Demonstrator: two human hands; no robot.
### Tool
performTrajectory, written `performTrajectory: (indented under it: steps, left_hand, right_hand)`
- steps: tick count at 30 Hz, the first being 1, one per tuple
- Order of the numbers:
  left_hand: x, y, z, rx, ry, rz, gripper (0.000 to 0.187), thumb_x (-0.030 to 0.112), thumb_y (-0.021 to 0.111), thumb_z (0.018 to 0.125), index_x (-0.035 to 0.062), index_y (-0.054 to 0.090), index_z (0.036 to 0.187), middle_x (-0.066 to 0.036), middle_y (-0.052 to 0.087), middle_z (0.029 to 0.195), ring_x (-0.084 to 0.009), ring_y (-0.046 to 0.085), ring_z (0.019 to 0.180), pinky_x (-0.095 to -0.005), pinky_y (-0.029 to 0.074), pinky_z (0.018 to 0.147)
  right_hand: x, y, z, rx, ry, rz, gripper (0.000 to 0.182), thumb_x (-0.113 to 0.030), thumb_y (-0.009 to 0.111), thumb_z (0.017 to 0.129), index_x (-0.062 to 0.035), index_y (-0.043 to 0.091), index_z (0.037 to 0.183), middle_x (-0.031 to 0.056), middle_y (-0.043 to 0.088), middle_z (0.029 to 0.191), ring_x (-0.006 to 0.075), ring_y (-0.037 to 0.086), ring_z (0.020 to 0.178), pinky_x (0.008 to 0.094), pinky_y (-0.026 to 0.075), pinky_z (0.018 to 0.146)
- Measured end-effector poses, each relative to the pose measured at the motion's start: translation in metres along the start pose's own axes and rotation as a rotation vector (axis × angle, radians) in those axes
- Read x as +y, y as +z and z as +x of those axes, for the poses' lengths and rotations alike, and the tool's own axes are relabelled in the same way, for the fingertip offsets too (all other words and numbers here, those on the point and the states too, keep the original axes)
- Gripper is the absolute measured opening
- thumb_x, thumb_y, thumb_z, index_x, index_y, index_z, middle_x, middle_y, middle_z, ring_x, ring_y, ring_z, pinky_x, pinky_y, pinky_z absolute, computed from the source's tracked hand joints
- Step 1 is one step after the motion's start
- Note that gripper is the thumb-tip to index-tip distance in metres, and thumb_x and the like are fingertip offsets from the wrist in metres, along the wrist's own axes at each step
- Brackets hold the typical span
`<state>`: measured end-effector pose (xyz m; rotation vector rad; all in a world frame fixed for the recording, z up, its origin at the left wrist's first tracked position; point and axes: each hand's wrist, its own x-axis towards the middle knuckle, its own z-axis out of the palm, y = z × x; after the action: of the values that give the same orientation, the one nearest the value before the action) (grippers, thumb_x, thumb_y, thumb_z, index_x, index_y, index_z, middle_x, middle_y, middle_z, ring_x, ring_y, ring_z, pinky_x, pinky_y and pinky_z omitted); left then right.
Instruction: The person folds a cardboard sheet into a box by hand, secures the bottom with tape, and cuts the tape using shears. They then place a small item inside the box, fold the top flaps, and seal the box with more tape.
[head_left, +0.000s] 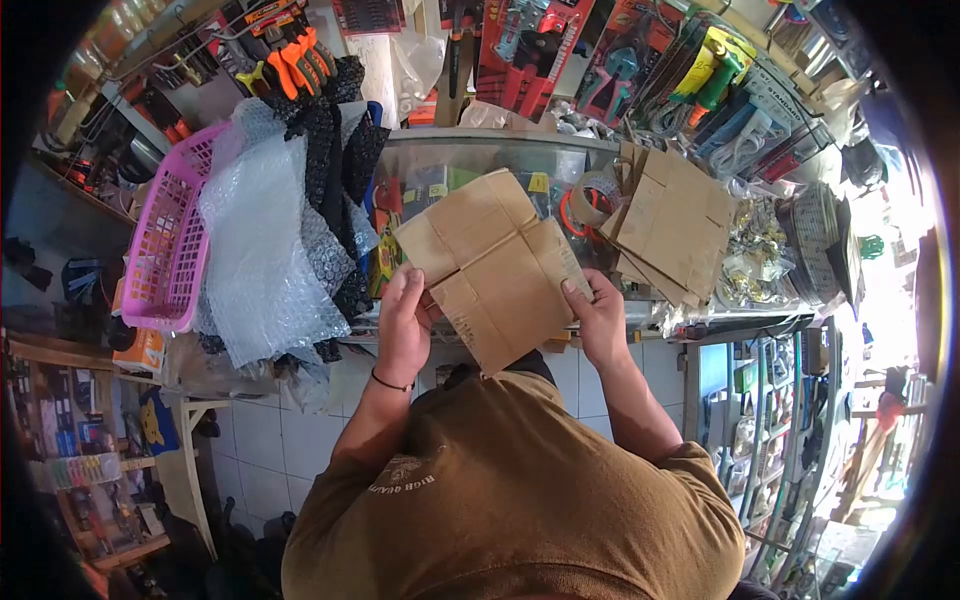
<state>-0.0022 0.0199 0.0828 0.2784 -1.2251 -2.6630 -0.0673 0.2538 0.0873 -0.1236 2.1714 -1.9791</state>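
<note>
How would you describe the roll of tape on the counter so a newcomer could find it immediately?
Start at the glass counter. Between the cardboard box held in both hands and the stack of flattened cardboard lies a tape roll. It alone is ring-shaped, with an orange-red inner rim.

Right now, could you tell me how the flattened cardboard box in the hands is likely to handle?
The flattened cardboard box probably stays fairly stiff, yet may bend along its visible creases. Held at its edges by left hand and right hand, it looks light.

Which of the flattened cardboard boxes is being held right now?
The flattened box in the centre, gripped by the left hand and right hand. The other flattened cardboard leans untouched on the counter to its right.
</note>
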Motion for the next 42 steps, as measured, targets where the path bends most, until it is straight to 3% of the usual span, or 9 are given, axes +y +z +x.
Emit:
performTrajectory:
  steps: [9, 11, 19, 25, 28, 34, 37, 39, 42]
  left_hand:
    - [-0.030, -0.017, -0.018, 0.125, 0.296, 0.493, 0.032, 0.004, 0.058, 0.087, -0.0012, 0.045, 0.115, -0.011, 0.057, 0.103, -0.0126, 0.060, 0.088, -0.0245, 0.053, 0.072]
    - [-0.029, -0.019, -0.019, 0.141, 0.108, 0.520, 0.027, 0.003, 0.059, 0.086, -0.0017, 0.049, 0.111, -0.010, 0.058, 0.100, -0.0106, 0.060, 0.085, -0.0238, 0.053, 0.070]
    - [-0.036, -0.028, -0.017, 0.169, 0.033, 0.620, 0.023, 0.017, 0.062, 0.087, 0.0021, 0.054, 0.102, -0.004, 0.059, 0.096, -0.0097, 0.055, 0.088, -0.0246, 0.049, 0.070]
    - [-0.040, -0.024, -0.003, 0.069, -0.083, 0.212, 0.042, 0.022, 0.060, 0.087, 0.0056, 0.042, 0.121, -0.004, 0.053, 0.106, -0.0107, 0.051, 0.096, -0.0255, 0.049, 0.069]
    - [-0.038, 0.000, -0.002, -0.020, 0.106, 0.264, 0.053, 0.026, 0.061, 0.087, 0.0078, 0.033, 0.127, -0.006, 0.047, 0.115, -0.0141, 0.049, 0.101, -0.0288, 0.049, 0.072]
    - [-0.031, 0.019, 0.002, 0.114, -0.080, 0.227, 0.052, 0.028, 0.060, 0.087, 0.0051, 0.032, 0.125, -0.010, 0.047, 0.116, -0.0170, 0.050, 0.104, -0.0311, 0.050, 0.075]
    - [-0.048, 0.000, 0.010, 0.023, 0.141, 0.411, 0.052, 0.027, 0.059, 0.088, 0.0025, 0.032, 0.124, -0.012, 0.048, 0.114, -0.0178, 0.055, 0.098, -0.0307, 0.052, 0.071]
    - [-0.044, 0.000, 0.007, -0.011, -0.046, 0.334, 0.052, 0.026, 0.059, 0.088, 0.0007, 0.032, 0.124, -0.014, 0.049, 0.114, -0.0185, 0.058, 0.094, -0.0304, 0.052, 0.072]
    - [-0.022, 0.024, 0.000, 0.090, -0.220, 0.242, 0.050, 0.026, 0.058, 0.089, 0.0002, 0.034, 0.124, -0.014, 0.050, 0.113, -0.0189, 0.058, 0.094, -0.0301, 0.052, 0.073]
  right_hand:
    - [0.015, 0.005, -0.010, 0.076, -0.007, 0.035, 0.018, -0.013, 0.057, 0.089, 0.0025, 0.058, 0.099, 0.0046, 0.063, 0.092, 0.0081, 0.054, 0.082, 0.0231, 0.044, 0.076]
    - [0.013, 0.008, -0.013, 0.077, -0.011, 0.026, 0.018, -0.013, 0.057, 0.089, 0.0027, 0.058, 0.099, 0.0047, 0.063, 0.092, 0.0084, 0.055, 0.082, 0.0233, 0.043, 0.076]
    - [0.004, 0.007, -0.020, 0.123, -0.149, -0.198, 0.021, -0.016, 0.062, 0.085, 0.0001, 0.060, 0.098, 0.0078, 0.064, 0.086, 0.0117, 0.056, 0.078, 0.0262, 0.045, 0.070]
    - [-0.020, 0.023, -0.038, 0.071, -0.702, -0.592, 0.020, 0.000, 0.061, 0.077, -0.0004, 0.059, 0.096, 0.0147, 0.061, 0.086, 0.0266, 0.060, 0.078, 0.0310, 0.047, 0.069]
    - [-0.011, 0.037, -0.044, -0.024, -0.707, -0.546, 0.022, 0.003, 0.063, 0.074, -0.0001, 0.059, 0.096, 0.0146, 0.060, 0.087, 0.0334, 0.058, 0.077, 0.0342, 0.047, 0.069]
    - [-0.014, 0.050, -0.043, -0.089, -0.617, -0.572, 0.022, -0.003, 0.064, 0.075, -0.0015, 0.059, 0.097, 0.0152, 0.059, 0.090, 0.0315, 0.059, 0.080, 0.0373, 0.048, 0.067]
    - [-0.020, 0.051, -0.039, -0.076, -0.386, -0.464, 0.020, -0.004, 0.063, 0.077, -0.0007, 0.058, 0.096, 0.0153, 0.059, 0.090, 0.0296, 0.059, 0.080, 0.0360, 0.048, 0.066]
    - [-0.017, 0.050, -0.033, -0.046, -0.256, -0.410, 0.018, -0.005, 0.063, 0.078, -0.0003, 0.057, 0.095, 0.0155, 0.059, 0.089, 0.0287, 0.059, 0.079, 0.0341, 0.048, 0.065]
    - [-0.024, 0.053, -0.031, -0.065, -0.369, -0.468, 0.017, -0.005, 0.062, 0.078, 0.0001, 0.056, 0.094, 0.0163, 0.058, 0.089, 0.0282, 0.059, 0.079, 0.0330, 0.048, 0.064]
